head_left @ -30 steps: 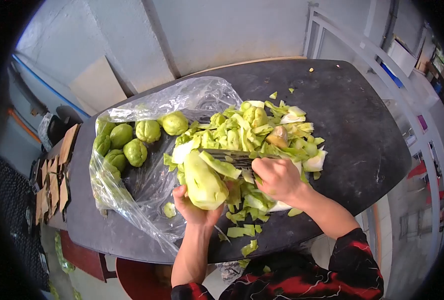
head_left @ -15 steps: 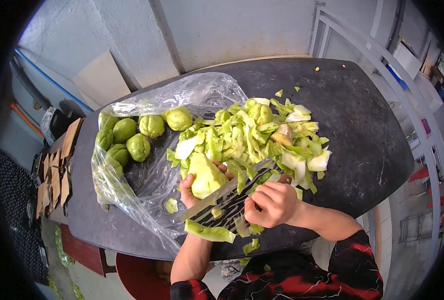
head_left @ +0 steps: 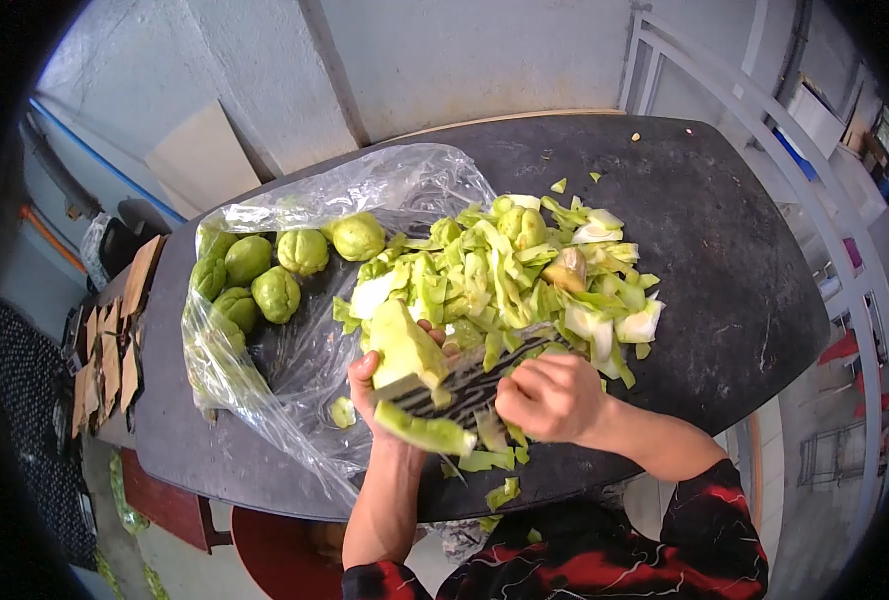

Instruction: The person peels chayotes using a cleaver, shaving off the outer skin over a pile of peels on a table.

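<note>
My left hand [head_left: 363, 383] is closed round a peeled, pale green chayote [head_left: 403, 345]. In my right hand [head_left: 555, 397] is the handle of a wide-bladed knife [head_left: 477, 384], its blade lying against the lower end of the chayote. A curved strip of green peel [head_left: 425, 432] clings near the blade's tip, blurred by motion. Just beyond both hands spreads a heap of chayote peelings [head_left: 475, 265]. Several unpeeled chayotes [head_left: 276, 295] rest to the left inside an opened clear plastic bag [head_left: 265, 390]. The knife handle is mostly hidden by my fingers.
Everything lies on a dark table [head_left: 725, 250] with a curved edge. Loose peel scraps [head_left: 503, 493] sit by its front edge, close to my body. A grey metal railing [head_left: 765, 110] runs along the right, and a red round stool [head_left: 275, 555] stands below the table.
The knife has moved up and back across the chayote, with its blade turned. The chayote has tilted more upright in my left hand, and the peel strip has shifted slightly upward.
</note>
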Tool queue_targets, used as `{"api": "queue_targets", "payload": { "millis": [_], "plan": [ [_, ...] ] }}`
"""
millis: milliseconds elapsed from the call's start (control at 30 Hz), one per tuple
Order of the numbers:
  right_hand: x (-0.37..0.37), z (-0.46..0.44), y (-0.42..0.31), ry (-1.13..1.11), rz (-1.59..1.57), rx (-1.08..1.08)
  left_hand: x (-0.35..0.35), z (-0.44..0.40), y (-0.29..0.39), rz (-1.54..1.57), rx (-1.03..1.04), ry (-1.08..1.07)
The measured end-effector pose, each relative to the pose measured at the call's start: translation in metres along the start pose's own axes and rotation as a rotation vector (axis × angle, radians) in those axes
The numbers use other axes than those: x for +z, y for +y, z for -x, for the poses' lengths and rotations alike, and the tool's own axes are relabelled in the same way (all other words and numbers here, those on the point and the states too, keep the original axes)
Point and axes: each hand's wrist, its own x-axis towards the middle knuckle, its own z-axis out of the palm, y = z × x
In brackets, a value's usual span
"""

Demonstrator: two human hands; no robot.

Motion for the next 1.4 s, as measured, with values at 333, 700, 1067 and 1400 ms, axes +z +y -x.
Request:
{"api": "queue_targets", "payload": {
  "millis": [333,700,1067,1400],
  "plan": [
    [0.002,0.003,0.011,-0.053,0.0,0.088,0.019,0.007,-0.001,-0.129,0.052,0.092],
    [-0.002,-0.005,0.016,-0.046,0.046,0.066,0.022,0.009,0.002,-0.14,0.017,-0.047],
    [0.005,0.005,0.034,-0.19,0.13,0.275,0.0,0.001,-0.001,0.052,0.006,0.195],
    [0.004,-0.001,-0.003,-0.01,0.069,-0.082,-0.003,-0.002,-0.006,0.353,-0.149,-0.023]
  ]
}}
